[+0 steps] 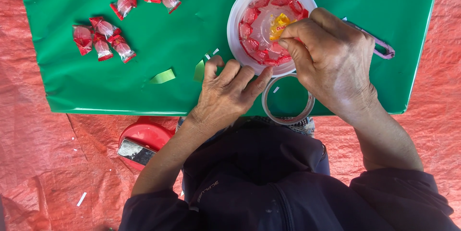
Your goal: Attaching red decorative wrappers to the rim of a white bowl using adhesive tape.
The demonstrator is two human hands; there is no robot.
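The right hand [331,63] pinches its grip on a red-wrapped sweet at the near edge of the white plate [240,8], which lies on the green sheet [168,34]. The left hand [228,92], fingers loosely spread, steadies the plate's rim. A tape roll [288,116] lies just below; loose sweets [103,36] sit well left.

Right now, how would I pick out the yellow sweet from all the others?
Start at the green sheet covering the red mat, then find the white round bowl near its top edge. Red-wrapped candies line the inside in a ring. The yellow-wrapped sweet sits in the middle under the right hand, the only one not red.
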